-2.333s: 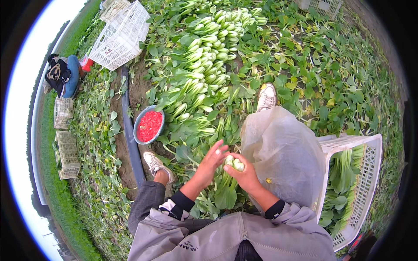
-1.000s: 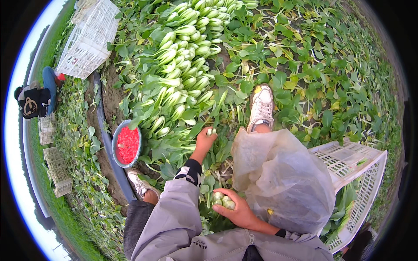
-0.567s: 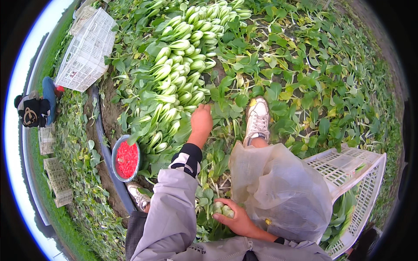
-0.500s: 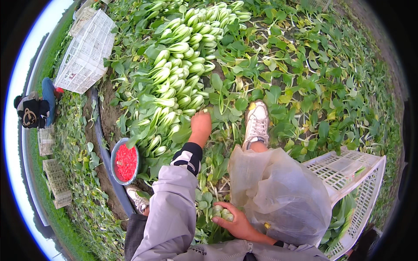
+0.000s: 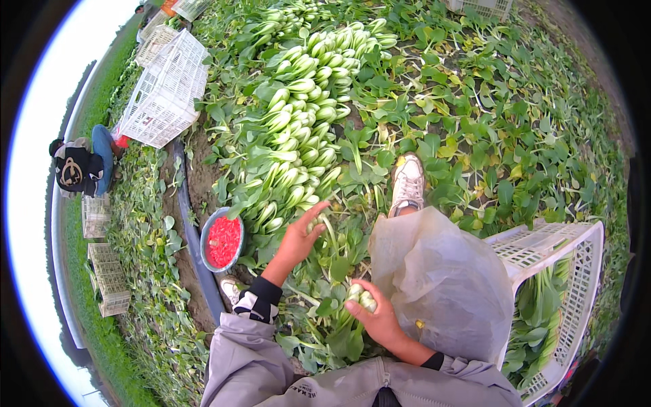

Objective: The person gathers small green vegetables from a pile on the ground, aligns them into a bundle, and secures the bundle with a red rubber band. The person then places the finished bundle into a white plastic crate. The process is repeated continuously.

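My left hand [image 5: 300, 234] grips a single bok choy [image 5: 329, 234] by its pale base, its stalk and leaves hanging down to the right. Lower and to the right, my right hand [image 5: 376, 315] is closed on a small bunch of bok choy [image 5: 357, 292], leaves dangling below. Beyond my hands a long pile of harvested bok choy [image 5: 305, 115] lies on the leafy ground. A cloudy plastic sheet [image 5: 441, 278] covers my right leg, beside my right hand. A round bowl of red strips [image 5: 223, 241] sits left of my left hand.
A white crate of greens [image 5: 569, 305] stands at my right. More crates [image 5: 166, 88] stand at upper left and along the left [image 5: 108, 278], where a crouching person in blue trousers [image 5: 102, 156] is seen. A dark hose [image 5: 190, 230] runs past the bowl. My shoe [image 5: 408, 180] rests ahead.
My left hand has drawn back from the pile toward my body, now with a bok choy showing in it. My right hand and bunch have risen slightly. The view has shifted.
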Tool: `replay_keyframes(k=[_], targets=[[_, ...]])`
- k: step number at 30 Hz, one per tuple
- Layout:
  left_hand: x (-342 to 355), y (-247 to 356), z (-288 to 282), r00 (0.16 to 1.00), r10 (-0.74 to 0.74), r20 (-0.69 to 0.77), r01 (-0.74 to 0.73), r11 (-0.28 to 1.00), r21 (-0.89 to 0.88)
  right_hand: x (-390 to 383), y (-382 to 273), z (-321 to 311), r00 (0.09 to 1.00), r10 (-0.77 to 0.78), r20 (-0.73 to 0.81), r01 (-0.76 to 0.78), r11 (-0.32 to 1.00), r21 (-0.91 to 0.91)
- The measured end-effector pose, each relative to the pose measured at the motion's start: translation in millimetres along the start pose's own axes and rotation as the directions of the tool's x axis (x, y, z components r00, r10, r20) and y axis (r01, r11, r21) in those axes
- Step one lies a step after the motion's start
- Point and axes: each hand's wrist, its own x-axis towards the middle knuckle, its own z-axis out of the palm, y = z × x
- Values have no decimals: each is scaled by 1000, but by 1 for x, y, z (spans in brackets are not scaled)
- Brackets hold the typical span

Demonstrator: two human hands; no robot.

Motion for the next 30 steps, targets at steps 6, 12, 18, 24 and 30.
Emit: replay_keyframes(k=[6,12,18,24,30], targets=[[-102,82,8,997,-40,63,31,990,138,-8,-15,4,960,-254,-120,243,965,-96],[-148,112,25,984,2,-178,25,989,145,-26,-19,8,927,-369,-69,355,921,-157],[-161,142,38,961,54,-270,-13,988,153,-27,-27,8,894,-432,-118,410,896,-171],[-156,154,64,917,-142,-373,-29,908,-418,-32,-35,9,892,-416,-177,422,907,-8],[-153,173,78,912,-76,-402,-154,846,-510,-31,-39,4,908,-417,-46,420,904,82]])
